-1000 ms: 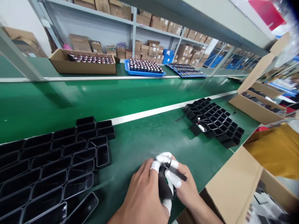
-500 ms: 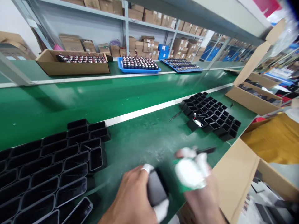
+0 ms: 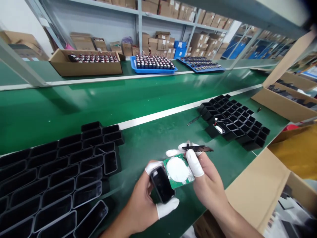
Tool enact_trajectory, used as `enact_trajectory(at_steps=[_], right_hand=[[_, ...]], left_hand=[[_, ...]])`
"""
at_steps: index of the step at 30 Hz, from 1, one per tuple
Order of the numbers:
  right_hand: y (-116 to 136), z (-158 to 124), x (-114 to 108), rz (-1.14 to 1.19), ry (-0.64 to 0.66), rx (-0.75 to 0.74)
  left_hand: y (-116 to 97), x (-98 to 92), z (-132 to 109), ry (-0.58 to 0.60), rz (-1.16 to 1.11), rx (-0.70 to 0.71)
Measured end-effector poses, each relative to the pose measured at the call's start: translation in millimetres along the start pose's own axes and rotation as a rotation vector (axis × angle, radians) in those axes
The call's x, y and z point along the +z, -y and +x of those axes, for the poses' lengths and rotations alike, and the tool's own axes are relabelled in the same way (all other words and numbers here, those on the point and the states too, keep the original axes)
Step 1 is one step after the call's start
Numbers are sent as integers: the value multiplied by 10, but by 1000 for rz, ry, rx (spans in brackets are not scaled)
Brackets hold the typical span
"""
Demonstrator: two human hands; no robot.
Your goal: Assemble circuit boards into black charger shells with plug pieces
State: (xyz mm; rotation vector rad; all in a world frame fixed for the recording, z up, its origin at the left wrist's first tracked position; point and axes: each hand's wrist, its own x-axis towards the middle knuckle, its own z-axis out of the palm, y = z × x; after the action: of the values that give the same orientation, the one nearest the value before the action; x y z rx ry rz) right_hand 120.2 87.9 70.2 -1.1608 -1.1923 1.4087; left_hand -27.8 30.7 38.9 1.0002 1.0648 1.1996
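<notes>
My left hand [image 3: 145,201], with white finger cots on some fingers, is closed around a black plastic case [image 3: 162,185], its open end turned up toward me. In my right hand [image 3: 205,175], also with finger cots, is a green circuit board [image 3: 189,177] bearing a large round white pad [image 3: 177,169]. The board's left edge meets or overlaps the case's rim; whether it is inside I cannot tell. A flat black piece [image 3: 201,148] with a small metal connector is also pinched in my right fingers.
Rows of open black cases [image 3: 64,172] stand at left, and another cluster [image 3: 235,119] at right. Beyond are a cardboard box [image 3: 86,68], a blue tray [image 3: 153,70] of parts and blue boards [image 3: 205,68]. An open carton [image 3: 262,188] lies at lower right.
The left hand has turned the case so its opening faces up. My right hand has brought the circuit board left and up, against the case. The view has shifted slightly right.
</notes>
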Motion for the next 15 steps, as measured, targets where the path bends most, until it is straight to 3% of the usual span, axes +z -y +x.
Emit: enact_trajectory(at_steps=[4,7,9,15], right_hand=[[79,15,-123,146,214,57],[155,36,-218,173,457,24],[177,38,-278,144,534,8],[152,-166,-375,22,374,-127]], left_hand=[[-8,-17,-40,-21,43,-7],[-17,-90,-29,34,143,79],[-52,-137,-13,66,207,138],[-192,-153,-14,19,207,216]])
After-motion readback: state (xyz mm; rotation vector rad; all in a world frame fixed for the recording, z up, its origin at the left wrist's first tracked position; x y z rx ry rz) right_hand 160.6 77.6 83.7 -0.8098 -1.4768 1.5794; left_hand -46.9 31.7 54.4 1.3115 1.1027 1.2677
